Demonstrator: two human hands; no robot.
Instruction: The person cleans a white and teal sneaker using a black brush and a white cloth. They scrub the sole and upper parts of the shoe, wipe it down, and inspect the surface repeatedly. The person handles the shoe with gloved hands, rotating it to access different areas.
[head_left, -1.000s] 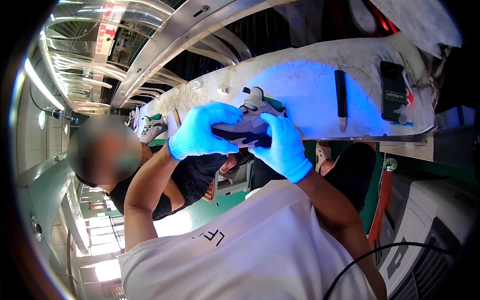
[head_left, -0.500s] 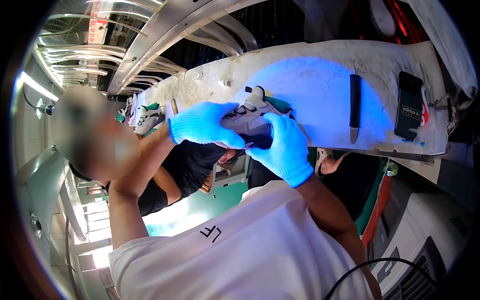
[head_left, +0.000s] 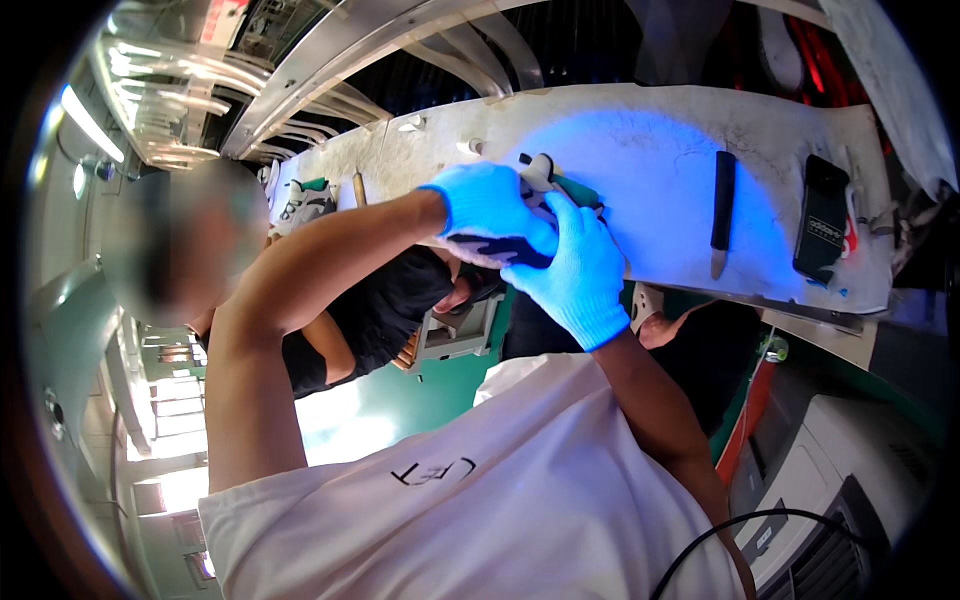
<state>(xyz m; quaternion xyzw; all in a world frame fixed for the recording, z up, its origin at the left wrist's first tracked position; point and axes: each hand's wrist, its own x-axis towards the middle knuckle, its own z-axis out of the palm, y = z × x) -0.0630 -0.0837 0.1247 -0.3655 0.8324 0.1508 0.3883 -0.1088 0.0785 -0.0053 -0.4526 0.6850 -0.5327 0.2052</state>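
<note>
Both my hands wear blue gloves and hold a grey, white and dark sports shoe (head_left: pixel 497 250) over the near edge of a long white work table (head_left: pixel 660 150). My left hand (head_left: pixel 487 205) clasps the shoe from above. Below and to the right of it, my right hand (head_left: pixel 578 272) wraps around the shoe's lower side. A patch of blue light falls on the table just behind the shoe. Most of the shoe is hidden by my fingers.
A dark, narrow knife-like tool (head_left: pixel 720 212) and a black flat device (head_left: pixel 824 216) lie on the table to the right. Another shoe (head_left: pixel 303 200) rests at the table's far left. A person in a black shirt (head_left: pixel 385 310) is close on my left. A grey machine (head_left: pixel 850 480) stands at lower right.
My hands keep their hold on the shoe and have shifted a little to the right along the table edge. My left forearm now stretches further across the view.
</note>
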